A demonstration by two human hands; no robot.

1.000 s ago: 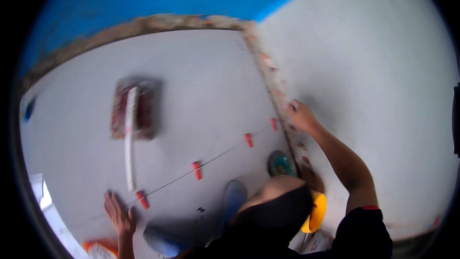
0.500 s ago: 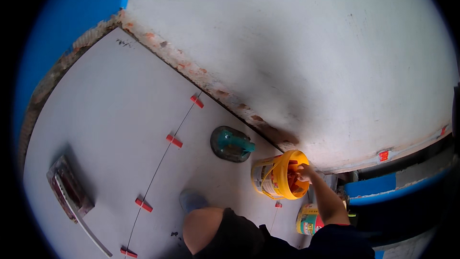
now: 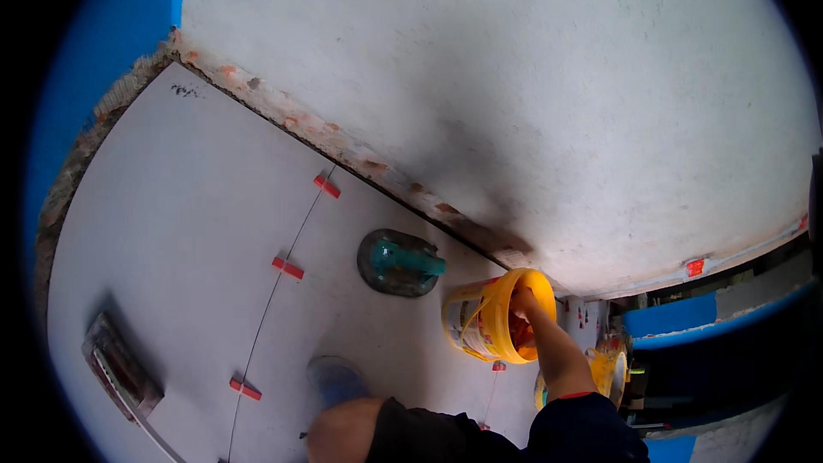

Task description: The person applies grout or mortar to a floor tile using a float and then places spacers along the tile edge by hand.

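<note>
My right hand (image 3: pixel 522 301) reaches into the mouth of a yellow plastic bucket (image 3: pixel 480 323), which stands tilted in this view. Inside the bucket lie red-orange pieces (image 3: pixel 519 334), apparently tile-leveling wedges. My fingers are down among them and mostly hidden, so their grip does not show. My left hand is out of view. Red leveling wedges (image 3: pixel 288 267) sit along the joint between large pale floor tiles (image 3: pixel 197 206). Beside the bucket rests an oval dark-based tool with a green handle (image 3: pixel 403 264).
At the left lies a dark rectangular tool (image 3: pixel 123 369) with a long pale strip across it. My shod foot (image 3: pixel 334 380) and bent knee are on the tiles. A white wall (image 3: pixel 514 77) rises beyond a rough base edge. A second bucket (image 3: pixel 610 373) stands behind my forearm.
My right hand has gone deeper into the bucket, and its forearm now swings leftward. The view has shifted slightly, with floor things appearing further left.
</note>
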